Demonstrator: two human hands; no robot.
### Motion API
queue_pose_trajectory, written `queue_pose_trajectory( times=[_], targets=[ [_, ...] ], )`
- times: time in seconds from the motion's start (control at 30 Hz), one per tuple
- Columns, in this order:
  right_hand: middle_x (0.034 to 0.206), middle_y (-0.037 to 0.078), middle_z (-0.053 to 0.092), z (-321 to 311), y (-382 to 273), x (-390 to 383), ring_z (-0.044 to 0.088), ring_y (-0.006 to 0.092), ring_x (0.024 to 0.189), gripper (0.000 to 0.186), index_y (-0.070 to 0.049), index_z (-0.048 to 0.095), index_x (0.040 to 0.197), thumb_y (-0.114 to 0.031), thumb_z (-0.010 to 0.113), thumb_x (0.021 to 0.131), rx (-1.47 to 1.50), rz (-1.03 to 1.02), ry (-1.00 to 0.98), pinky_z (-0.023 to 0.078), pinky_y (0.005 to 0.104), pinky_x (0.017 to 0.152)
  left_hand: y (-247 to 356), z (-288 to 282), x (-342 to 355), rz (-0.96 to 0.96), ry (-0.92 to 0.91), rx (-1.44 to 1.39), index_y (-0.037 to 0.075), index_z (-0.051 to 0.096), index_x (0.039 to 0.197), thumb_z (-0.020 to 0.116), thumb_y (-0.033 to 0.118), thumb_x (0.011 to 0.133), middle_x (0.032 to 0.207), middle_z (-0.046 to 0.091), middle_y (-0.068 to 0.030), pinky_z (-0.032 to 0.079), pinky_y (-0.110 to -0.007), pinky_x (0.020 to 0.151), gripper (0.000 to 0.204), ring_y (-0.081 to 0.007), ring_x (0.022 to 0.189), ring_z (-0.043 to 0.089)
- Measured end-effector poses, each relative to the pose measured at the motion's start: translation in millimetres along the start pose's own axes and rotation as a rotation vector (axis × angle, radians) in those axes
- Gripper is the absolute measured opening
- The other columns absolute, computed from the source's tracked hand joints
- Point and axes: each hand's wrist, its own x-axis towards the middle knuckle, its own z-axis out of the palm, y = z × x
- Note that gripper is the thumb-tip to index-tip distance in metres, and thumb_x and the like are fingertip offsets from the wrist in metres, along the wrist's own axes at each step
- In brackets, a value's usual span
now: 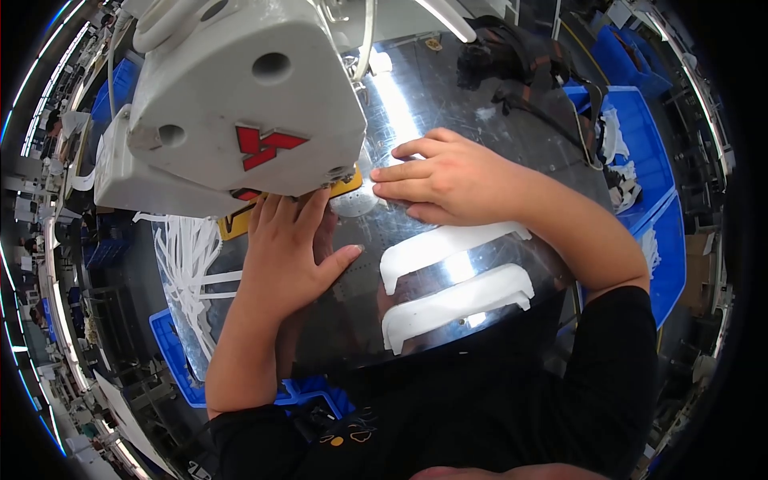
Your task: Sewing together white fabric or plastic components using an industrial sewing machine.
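A large off-white sewing machine head [248, 88] stands over the metal table, left of centre. My left hand [280, 256] lies low beneath its front edge, fingers stretched forward and thumb spread out to the right. The machine covers its fingertips, so anything under them is hidden. Just right of the machine's round metal plate [356, 202], my right hand [444, 180] rests palm down with fingers extended and nothing visibly gripped. Below its wrist are curved white fabric pieces: one piece [448, 246] nearer the hand and a layered pair [456, 306] closer to my body.
Bunched white strips [188, 256] hang at the table's left side, above a blue bin [172, 352]. Black straps and cloth [512, 60] lie at the far right. Blue bins [652, 152] holding white scraps stand beyond the right edge.
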Motion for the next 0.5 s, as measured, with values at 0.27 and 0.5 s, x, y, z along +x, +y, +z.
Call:
queue_pose_trajectory(
  times=[0.27, 0.5],
  targets=[
    [0.153, 0.000, 0.069, -1.2, 0.6, 0.7, 0.061, 0.0292, 0.140, 0.051, -0.017, 0.072, 0.145, -0.024, 0.079, 0.095, 0.044, 0.011, -0.006, 0.046, 0.0456, 0.112, 7.9, -8.6, -2.7, 0.020, -0.031, 0.004, 0.007, 0.057, 0.153, 0.079, 0.061, 0.086, 0.151, 0.056, -0.0233, 0.039, -0.058, 0.118, 0.089, -0.0474, 0.139, 0.052],
    [0.139, 0.003, 0.075, -0.3, 5.3, -2.0, 0.067, 0.0257, 0.129, 0.033, -0.011, 0.080, 0.125, -0.023, 0.078, 0.094, 0.060, -0.040, 0.089, 0.050, 0.0419, 0.106, 19.7, -18.6, -4.7, 0.006, -0.129, -0.025, 0.008, 0.064, 0.148, 0.078, 0.063, 0.085, 0.156, 0.054, -0.0256, 0.041, -0.057, 0.119, 0.085, -0.0477, 0.140, 0.052]
  ],
)
